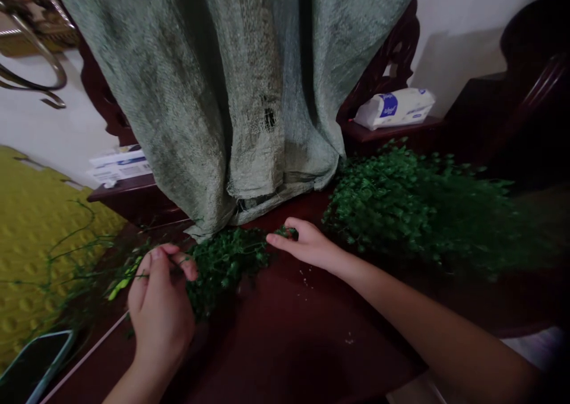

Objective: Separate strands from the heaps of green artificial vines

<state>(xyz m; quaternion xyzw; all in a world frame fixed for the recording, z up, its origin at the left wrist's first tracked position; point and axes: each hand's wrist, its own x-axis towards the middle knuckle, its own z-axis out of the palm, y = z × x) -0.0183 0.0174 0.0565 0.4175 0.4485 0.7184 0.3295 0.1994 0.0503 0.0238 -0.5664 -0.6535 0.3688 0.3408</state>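
Left hand (160, 309) pinches wiry stem (133, 277); right hand (307, 245) clasps tiny-leaved green sprig (286, 232).

The left hand (160, 309) and right hand (307, 246) were bare, forearms uncovered. A pale cloth (541, 343) showed at four o'clock (possibly a garment).

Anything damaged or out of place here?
Yes: the green sack standing on the table has a frayed hole in its front, where the weave is torn open, and pale crumbs lie scattered beside the right hand.
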